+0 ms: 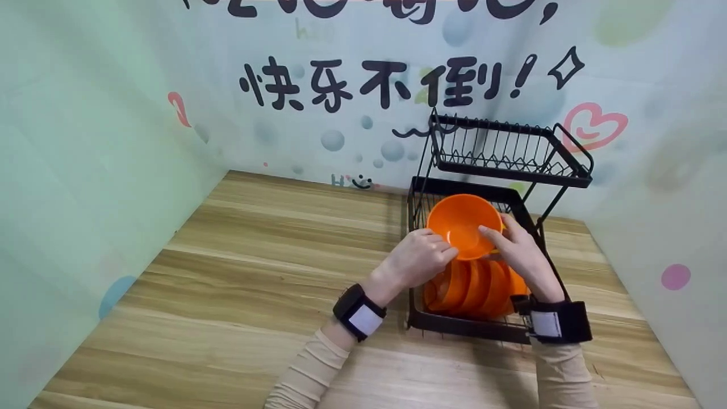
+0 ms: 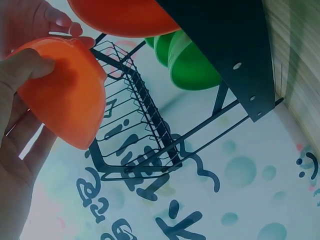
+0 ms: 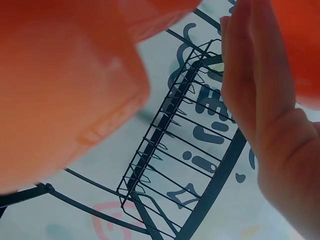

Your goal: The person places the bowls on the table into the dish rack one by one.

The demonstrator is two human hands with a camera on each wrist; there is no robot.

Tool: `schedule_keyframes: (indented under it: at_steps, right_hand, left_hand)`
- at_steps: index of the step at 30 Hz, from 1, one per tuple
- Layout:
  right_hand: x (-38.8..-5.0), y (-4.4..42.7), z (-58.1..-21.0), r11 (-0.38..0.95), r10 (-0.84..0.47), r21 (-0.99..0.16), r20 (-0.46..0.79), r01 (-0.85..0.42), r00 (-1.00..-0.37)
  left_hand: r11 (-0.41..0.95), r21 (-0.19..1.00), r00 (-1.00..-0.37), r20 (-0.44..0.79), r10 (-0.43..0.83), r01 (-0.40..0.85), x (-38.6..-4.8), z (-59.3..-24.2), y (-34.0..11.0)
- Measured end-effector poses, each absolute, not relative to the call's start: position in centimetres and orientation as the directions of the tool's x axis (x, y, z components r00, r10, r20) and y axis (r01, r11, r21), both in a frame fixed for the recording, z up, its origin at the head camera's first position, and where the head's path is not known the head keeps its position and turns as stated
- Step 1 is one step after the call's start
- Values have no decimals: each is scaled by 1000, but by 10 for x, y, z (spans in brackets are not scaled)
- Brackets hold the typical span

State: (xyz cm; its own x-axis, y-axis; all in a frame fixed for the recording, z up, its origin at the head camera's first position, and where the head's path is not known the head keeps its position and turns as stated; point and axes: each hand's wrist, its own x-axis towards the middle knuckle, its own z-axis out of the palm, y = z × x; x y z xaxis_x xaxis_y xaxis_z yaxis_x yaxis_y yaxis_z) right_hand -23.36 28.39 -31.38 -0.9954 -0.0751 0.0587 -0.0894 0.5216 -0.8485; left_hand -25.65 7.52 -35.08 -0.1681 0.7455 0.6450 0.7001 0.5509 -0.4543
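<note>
Both hands hold one orange bowl (image 1: 466,218) over the lower tier of the black dish rack (image 1: 463,328), its inside turned toward the head camera. At its lower left rim the left hand (image 1: 417,258) pinches it with curled fingers. The right hand (image 1: 522,253) grips the right side, thumb over the rim and fingers behind. Below, several orange bowls (image 1: 474,292) stand on edge in a row in the rack. In the left wrist view the held bowl (image 2: 70,95) shows its outer side. Beyond, green bowls (image 2: 192,65) sit in the rack. The right wrist view has blurred orange bowls (image 3: 60,90) close by.
The rack's upper tier (image 1: 511,167), a wire shelf, rises behind the hands. A wooden table (image 1: 255,272) spreads to the left of the rack. Printed cloth walls (image 1: 318,142) stand at the back and on both sides.
</note>
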Motion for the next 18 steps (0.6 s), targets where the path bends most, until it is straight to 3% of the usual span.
schedule_keyframes:
  at_steps: [10, 18]
  right_hand:
    - [-232, 285, -313, 439, -103, -887, 105, -140, -989]
    - [-231, 285, -312, 397, -86, -905, 127, -151, -988]
  left_hand:
    - [525, -456, -106, 674, 731, 719, -256, -352, 77]
    - [507, -420, -131, 659, 741, 753, -256, -351, 78]
